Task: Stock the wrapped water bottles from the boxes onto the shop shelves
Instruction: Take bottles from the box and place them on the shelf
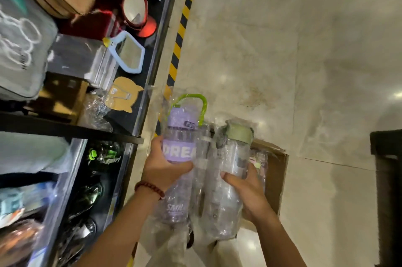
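1. The purple bottle (178, 149), wrapped in clear plastic, sits low in the centre of the frame with its long axis running from the bottom of the frame upward. Its purple cap and green loop handle (191, 103) point toward the top.
2. The left hand (161, 171) grips this bottle round its middle. The thumb lies across the body just under the "DREA" band and the fingers curl behind its left side, so the cap end stands well clear above the hand.
3. The green-capped bottle (230, 162), also wrapped, lies just to the right of the purple one and almost parallel to it. Its pale green cap (239, 134) points up and slightly right.
4. The right hand (250, 192) holds this bottle low on its body, thumb on the near left side and fingers wrapped behind the right side.
5. Both bottles hang over an open cardboard box (276, 171) on the pale tiled floor (282, 49).
6. Shop shelves (139, 114) fill the left of the frame, with mirrors (130, 53) above and dark wrapped bottles (95, 179) on the lower shelf.
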{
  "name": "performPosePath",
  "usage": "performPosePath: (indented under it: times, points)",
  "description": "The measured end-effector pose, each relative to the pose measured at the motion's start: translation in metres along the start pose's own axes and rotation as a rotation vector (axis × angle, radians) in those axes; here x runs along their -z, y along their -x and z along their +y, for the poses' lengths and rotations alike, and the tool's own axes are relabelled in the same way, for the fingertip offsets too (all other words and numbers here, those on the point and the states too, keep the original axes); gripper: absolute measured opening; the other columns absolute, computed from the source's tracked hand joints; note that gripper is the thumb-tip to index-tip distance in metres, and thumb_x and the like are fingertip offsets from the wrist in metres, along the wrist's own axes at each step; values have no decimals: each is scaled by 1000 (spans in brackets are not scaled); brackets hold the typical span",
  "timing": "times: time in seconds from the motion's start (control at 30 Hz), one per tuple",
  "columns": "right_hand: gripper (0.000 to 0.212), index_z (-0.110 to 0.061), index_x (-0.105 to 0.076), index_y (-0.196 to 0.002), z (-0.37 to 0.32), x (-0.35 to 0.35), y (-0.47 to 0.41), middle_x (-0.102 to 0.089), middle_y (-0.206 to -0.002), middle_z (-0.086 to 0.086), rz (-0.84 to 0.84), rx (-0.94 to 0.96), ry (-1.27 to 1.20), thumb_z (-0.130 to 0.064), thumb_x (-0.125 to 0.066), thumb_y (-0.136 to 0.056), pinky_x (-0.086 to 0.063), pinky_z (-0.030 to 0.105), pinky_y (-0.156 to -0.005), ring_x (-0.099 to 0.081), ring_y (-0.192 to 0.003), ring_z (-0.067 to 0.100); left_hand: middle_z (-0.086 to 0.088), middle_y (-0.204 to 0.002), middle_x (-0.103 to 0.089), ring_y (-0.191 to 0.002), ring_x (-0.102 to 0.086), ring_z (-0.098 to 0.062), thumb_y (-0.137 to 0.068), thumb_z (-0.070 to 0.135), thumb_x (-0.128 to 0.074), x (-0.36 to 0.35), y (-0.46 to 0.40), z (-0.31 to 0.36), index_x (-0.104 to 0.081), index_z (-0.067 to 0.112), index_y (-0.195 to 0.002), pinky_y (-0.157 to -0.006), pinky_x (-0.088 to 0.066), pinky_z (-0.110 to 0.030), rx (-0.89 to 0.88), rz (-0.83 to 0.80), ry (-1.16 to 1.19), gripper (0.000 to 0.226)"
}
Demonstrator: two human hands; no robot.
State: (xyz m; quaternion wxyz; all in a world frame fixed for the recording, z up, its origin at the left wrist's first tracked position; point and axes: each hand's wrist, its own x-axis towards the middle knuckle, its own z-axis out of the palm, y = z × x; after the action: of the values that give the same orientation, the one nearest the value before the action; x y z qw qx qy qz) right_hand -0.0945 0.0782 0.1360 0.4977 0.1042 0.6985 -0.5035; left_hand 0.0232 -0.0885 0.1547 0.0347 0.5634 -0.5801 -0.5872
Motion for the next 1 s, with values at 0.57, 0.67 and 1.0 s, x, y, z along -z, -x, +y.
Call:
performPosePath:
  times: [0.57, 0.67, 1.0]
  points:
    - [53, -26, -46, -115, -152, -9, 219, -62, -103, 0, -243, 448, 260, -11, -77, -75, -52, 29, -65, -63, -88, 15, 5, -86, -56, -70, -56, -3, -26, 42, -73, 93, 224, 147, -45, 23, -95, -51, -47, -10, -264, 374, 353, 77]
    - [76, -21, -46, -121, -159, 1, 236, -62, -106, 4, -315, 493, 354, -32, -79, -53, -53, 29, -66, -64, -90, 18, 0, -85, -59, -61, -59, -2, -47, 14, -86, 88, 260, 142, -47, 23, -97, -48, -48, -13, -254, 456, 420, 64]
    - [72, -19, -47, -123, -151, -6, 268, -61, -111, 5, -628, 572, 524, -28, -74, -56, -57, 40, -76, -64, -94, 20, 1, -99, -60, -83, -61, -8, -48, 18, -86, 68, 360, 84, -42, 19, -116, -63, -50, -18, -203, 770, 574, 81]
